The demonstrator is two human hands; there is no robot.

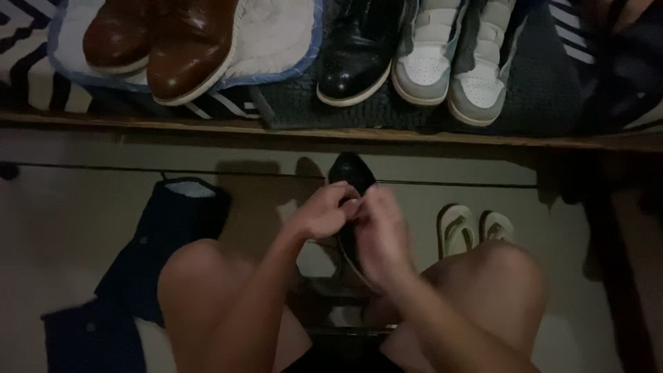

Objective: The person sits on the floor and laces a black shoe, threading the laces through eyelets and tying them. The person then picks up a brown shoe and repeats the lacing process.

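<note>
At the far left a dark navy cloth bag with a pale patch at its top lies on the pale floor, beside the person's bare left knee. Above it, on a raised wooden-edged ledge, a pair of glossy brown leather shoes with pale soles rests on a white quilted pad with blue edging. Moving right along the ledge, a single shiny black leather dress shoe sits toe-forward on a dark textured mat, just beside a pair of white and grey high-top sneakers. Below the ledge, in the middle of the view and between the knees, the left hand and the right hand meet over a second black leather shoe held upright with its toe pointing up. The left hand's grip is narrow, its fingers curled and pinched on the shoe near its upper part; the right hand's grip wraps the shoe's side lower down, though motion blur hides how the fingers lie. The two hands touch each other at the fingertips. Further right, on the floor just beside the right knee, a pair of pale flip-flop sandals lies side by side, well apart from the hands
</note>
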